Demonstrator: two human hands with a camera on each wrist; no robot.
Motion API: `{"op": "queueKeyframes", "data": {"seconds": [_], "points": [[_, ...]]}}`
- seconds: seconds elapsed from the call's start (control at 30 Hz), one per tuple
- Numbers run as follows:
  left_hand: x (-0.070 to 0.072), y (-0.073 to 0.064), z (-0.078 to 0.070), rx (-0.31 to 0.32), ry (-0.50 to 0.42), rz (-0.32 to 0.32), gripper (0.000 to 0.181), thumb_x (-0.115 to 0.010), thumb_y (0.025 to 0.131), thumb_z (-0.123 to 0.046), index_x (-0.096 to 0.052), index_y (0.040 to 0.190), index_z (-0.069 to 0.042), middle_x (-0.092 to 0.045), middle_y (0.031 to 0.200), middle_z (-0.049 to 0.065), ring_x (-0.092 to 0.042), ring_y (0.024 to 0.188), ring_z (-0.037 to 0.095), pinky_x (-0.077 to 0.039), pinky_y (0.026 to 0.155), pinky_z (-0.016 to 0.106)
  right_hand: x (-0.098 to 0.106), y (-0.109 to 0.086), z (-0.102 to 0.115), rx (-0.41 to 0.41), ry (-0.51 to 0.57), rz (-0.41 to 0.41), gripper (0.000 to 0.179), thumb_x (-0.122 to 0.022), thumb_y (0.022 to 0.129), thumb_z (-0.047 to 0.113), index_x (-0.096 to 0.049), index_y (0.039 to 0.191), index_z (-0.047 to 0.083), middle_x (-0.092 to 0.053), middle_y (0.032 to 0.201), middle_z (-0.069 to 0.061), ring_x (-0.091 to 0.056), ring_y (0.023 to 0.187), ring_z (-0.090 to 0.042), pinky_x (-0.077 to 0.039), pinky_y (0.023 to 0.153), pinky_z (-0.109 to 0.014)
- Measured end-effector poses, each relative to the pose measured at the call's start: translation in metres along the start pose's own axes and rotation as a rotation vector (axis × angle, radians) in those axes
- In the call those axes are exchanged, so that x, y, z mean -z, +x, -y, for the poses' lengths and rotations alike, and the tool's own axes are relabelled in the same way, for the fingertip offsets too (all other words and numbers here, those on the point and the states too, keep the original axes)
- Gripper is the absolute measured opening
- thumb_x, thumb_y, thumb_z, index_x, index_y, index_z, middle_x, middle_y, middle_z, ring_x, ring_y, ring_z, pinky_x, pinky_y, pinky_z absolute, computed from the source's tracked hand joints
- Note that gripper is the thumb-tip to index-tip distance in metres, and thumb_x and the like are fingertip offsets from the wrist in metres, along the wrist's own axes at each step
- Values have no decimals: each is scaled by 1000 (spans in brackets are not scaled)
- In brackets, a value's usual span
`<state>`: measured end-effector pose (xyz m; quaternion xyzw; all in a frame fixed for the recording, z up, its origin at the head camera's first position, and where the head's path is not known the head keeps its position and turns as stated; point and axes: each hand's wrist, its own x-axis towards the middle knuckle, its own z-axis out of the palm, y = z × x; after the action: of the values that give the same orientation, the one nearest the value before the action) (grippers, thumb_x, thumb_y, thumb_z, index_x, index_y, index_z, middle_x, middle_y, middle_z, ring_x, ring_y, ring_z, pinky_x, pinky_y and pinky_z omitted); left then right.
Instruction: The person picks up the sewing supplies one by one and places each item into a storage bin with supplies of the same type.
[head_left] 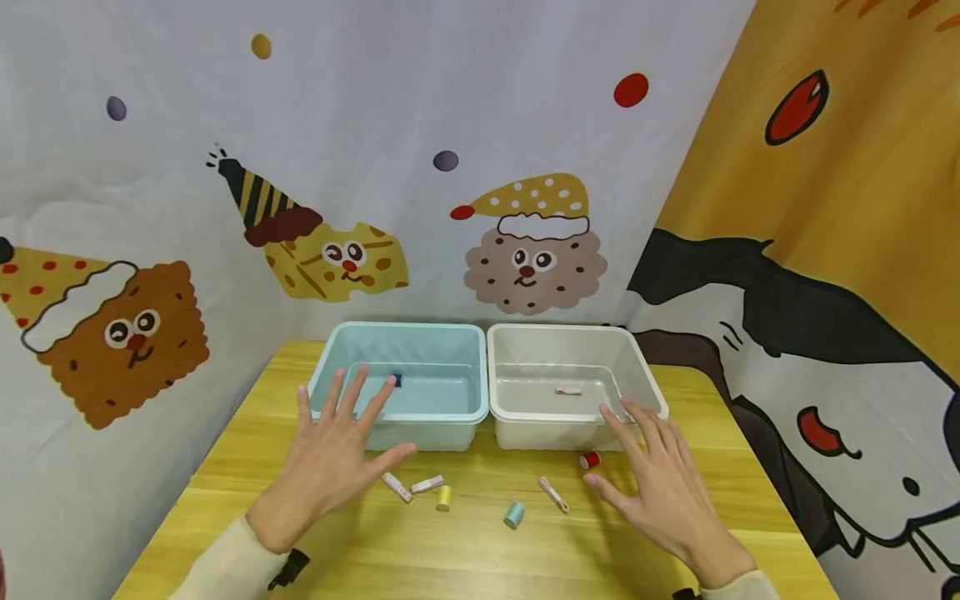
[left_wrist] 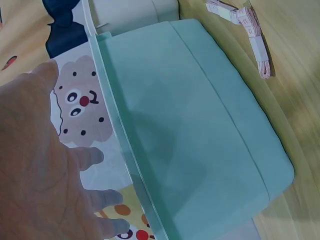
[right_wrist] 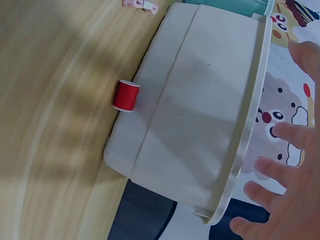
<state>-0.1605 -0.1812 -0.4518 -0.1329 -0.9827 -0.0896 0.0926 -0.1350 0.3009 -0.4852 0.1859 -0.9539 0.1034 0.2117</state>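
Observation:
My left hand (head_left: 327, 457), fingers spread, hovers before the light blue bin (head_left: 423, 433) and holds nothing. Spread in the same way, my right hand (head_left: 663, 487) is in front of the off-white bin (head_left: 555, 433), also with nothing in it. Beyond its thumb a red thread spool (right_wrist: 126, 96) lies against the front of the off-white bin. On the table between the hands are a yellow spool (head_left: 444, 498), a light blue spool (head_left: 514, 515) and a folded pinkish-white cord bundle (head_left: 553, 494). Two similar bundles, one left (head_left: 397, 487) and one right (head_left: 427, 484), lie beside my left thumb.
Inside the blue bin is a dark blue spool (head_left: 398, 381); the off-white bin holds another cord bundle (head_left: 568, 391). Both bins stand side by side at the back of the wooden table (head_left: 465, 567), against a printed cloth backdrop (head_left: 360, 100).

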Motion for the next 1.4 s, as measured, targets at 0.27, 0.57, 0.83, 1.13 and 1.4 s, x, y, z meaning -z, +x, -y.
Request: {"op": "queueKeyframes", "data": {"seconds": [0.27,0.57,0.83,1.13,1.4], "points": [[0,2,6,28,-38,14,99,-57,107,-86,-32,187,-32,-22,195,20,-21,178,60,-8,131,98,-4,-2,-1,38,15,-50,92,-93,94,49,-55,175,25,-56,175,-18,-58,150,-47,-54,113,-78],[-2,7,14,36,-23,-7,96,-57,109,-83,-34,186,-30,-26,193,23,-24,177,62,-11,129,100,-8,-4,1,82,27,-65,87,-97,91,42,-63,168,22,-60,169,-14,-61,145,-40,-61,102,-65],[-2,8,20,50,-38,-5,95,-56,111,-81,-33,186,-28,-27,192,26,-23,176,64,-10,128,101,-8,-6,4,96,67,-54,87,-95,93,41,-60,171,23,-60,170,-15,-62,147,-41,-58,111,-67],[-2,10,29,81,-54,14,96,-52,112,-81,-30,187,-26,-23,193,28,-17,177,65,-5,128,101,-15,-9,6,153,92,-87,77,-88,99,39,-62,169,21,-64,166,-13,-66,144,-36,-60,109,-64],[-4,12,39,120,-86,23,97,-51,112,-82,-32,187,-24,-20,193,29,-15,177,66,-2,128,101,-21,-9,7,194,124,-82,77,-91,97,35,-65,167,19,-67,162,-13,-68,143,-33,-57,113,-57]]}}
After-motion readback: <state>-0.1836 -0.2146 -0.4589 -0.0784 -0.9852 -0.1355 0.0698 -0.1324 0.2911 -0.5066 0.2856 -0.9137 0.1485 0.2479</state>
